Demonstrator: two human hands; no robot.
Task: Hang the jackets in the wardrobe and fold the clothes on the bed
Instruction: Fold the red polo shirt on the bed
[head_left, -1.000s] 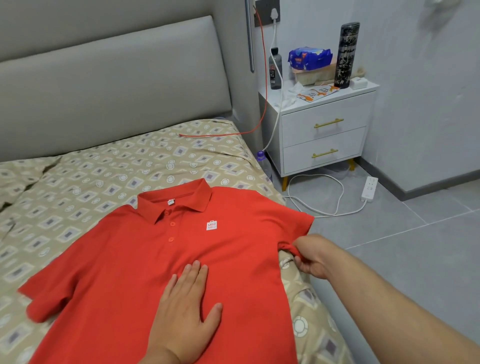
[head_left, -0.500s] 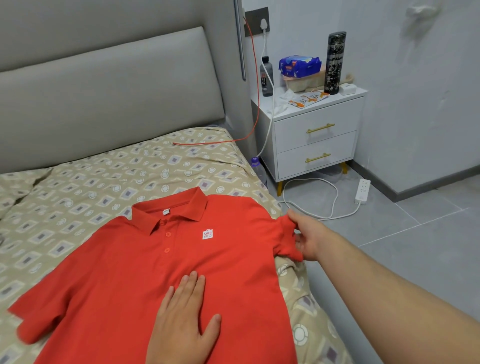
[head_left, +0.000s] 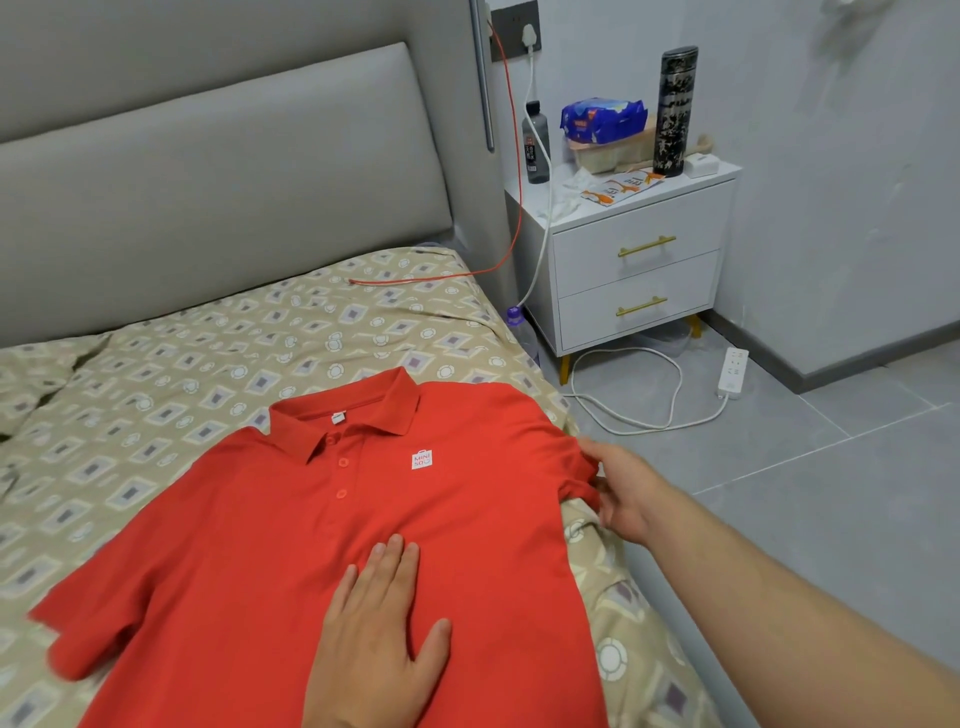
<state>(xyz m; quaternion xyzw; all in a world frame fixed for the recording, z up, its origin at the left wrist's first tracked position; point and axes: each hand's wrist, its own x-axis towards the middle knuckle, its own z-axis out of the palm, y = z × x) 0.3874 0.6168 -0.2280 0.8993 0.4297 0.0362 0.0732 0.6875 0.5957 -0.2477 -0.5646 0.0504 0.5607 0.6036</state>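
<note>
A red polo shirt (head_left: 467, 519) lies spread face up on the bed (head_left: 311, 332), 2 hands on it.
The left hand (head_left: 379, 639) lies flat on the shirt's front, fingers (head_left: 395, 561) straight and released; the right hand (head_left: 623, 493) pinches the sleeve (head_left: 571, 462) at the bed's edge, on the white nightstand (head_left: 639, 270) side.

The left hand (head_left: 379, 634) lies flat, palm down — fingers toward 12 o'clock, thumb toward 2. The right hand (head_left: 621, 491), forearm reaching from 4 o'clock, pinches a sleeve of the red shirt (head_left: 249, 525).
</note>
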